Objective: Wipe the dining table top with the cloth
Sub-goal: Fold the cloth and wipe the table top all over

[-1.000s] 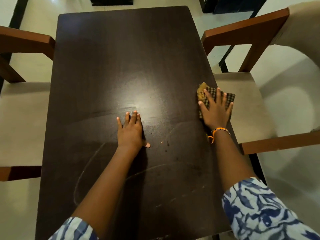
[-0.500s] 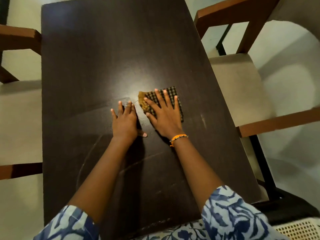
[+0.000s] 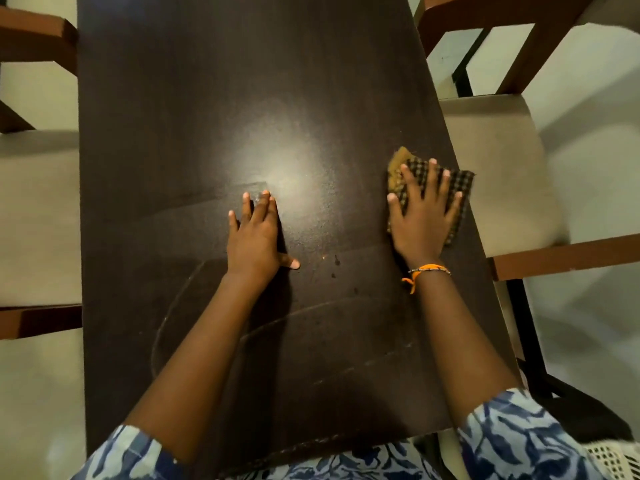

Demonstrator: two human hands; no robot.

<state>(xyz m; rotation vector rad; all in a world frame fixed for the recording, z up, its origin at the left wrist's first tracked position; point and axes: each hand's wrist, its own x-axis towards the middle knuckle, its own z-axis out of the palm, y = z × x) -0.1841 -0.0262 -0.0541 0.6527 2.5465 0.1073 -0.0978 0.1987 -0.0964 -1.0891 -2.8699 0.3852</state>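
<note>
The dark brown dining table top (image 3: 214, 98) fills the middle of the view, with curved damp wipe streaks and a few small spots on its near half. My right hand (image 3: 423, 220) lies flat, fingers spread, pressing a checked cloth (image 3: 459, 188) with a yellow corner onto the table at its right edge; part of the cloth hangs past that edge. My left hand (image 3: 254, 237) rests flat on the table centre, fingers together, holding nothing.
A wooden chair with a beige seat (image 3: 498, 161) stands tight against the table's right side. Another chair seat (image 3: 38, 216) stands on the left. Pale floor shows beyond both. My blue patterned sleeves are at the bottom.
My right hand slid the cloth from the right edge to the table centre beside my left hand, then back out to the right edge. The left hand stayed planted.
</note>
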